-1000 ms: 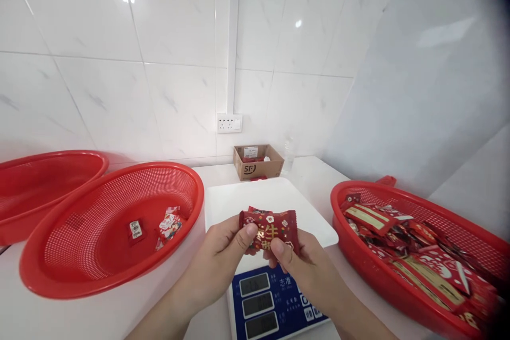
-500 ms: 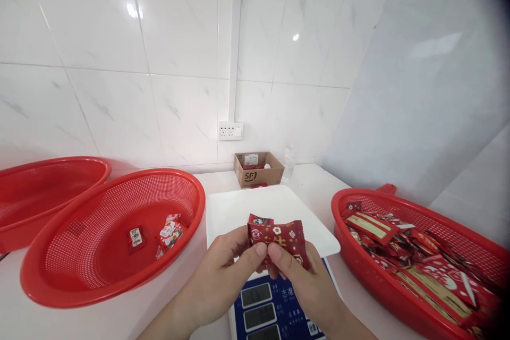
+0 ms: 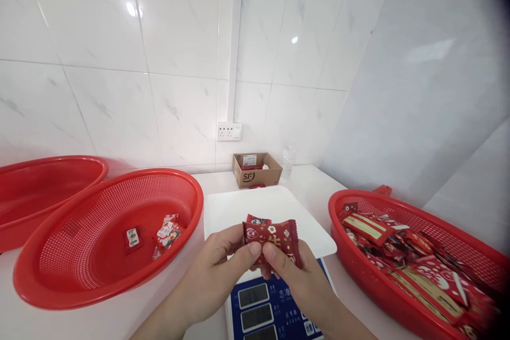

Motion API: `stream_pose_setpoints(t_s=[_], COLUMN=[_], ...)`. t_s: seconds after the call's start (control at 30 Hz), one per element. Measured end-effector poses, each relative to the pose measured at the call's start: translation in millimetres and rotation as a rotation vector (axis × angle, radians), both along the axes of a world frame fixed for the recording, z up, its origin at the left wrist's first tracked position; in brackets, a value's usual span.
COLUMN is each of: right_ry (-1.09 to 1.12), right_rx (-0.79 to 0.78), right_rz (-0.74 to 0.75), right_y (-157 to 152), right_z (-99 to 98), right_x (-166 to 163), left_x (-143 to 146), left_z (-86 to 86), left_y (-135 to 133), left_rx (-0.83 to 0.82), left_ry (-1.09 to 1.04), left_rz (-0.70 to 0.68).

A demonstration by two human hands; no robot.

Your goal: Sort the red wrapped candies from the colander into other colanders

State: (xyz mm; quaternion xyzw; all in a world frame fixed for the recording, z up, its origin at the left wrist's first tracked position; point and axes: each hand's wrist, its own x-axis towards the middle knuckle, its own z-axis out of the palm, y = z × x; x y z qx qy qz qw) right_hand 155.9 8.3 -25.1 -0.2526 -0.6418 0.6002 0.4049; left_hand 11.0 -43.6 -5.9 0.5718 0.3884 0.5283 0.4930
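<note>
A dark red candy packet (image 3: 274,231) with gold lettering and white flowers is pinched between my left hand (image 3: 227,263) and my right hand (image 3: 297,271). Both thumbs press on its front, their tips almost meeting, while most of the other fingers are hidden behind it. Just past the packet's upper left edge shows a smaller red wrapped piece (image 3: 258,220); whether it is held or lies on the scale cannot be made out. Under my hands stands a digital scale with a white platform (image 3: 255,199) and a blue display panel (image 3: 239,324).
At left, a red basket (image 3: 30,276) contains a small red packet (image 3: 133,239) and a patterned wrapper (image 3: 167,235). Another red basket (image 3: 51,162) stands behind. The right-hand red basket (image 3: 354,271) holds many red packets. A cardboard box (image 3: 255,176) and a clear plastic cup (image 3: 288,162) stand near the wall.
The view has shifted slightly, so everything appears a little further left. Both hands keep the same hold on the packet.
</note>
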Motion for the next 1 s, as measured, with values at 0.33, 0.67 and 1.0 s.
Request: stream_pose_setpoints(t_s=[0.33,0.67,1.0], right_ry=[-0.031,-0.120,-0.138], right_rx=[0.128,0.118,0.283], right_rz=[-0.035,-0.035,-0.063], right_y=[9,11,11], right_z=[8.1,9.5,12.3], right_x=[7,11,14], left_x=[-1,1,2], left_z=[-3.0,3.2,0.9], left_y=[1,-1,-5], left_rx=[0.031,0.058,0.052], left_ry=[0.176,0.411,0.427], left_rz=[0.116,0.288,0.336])
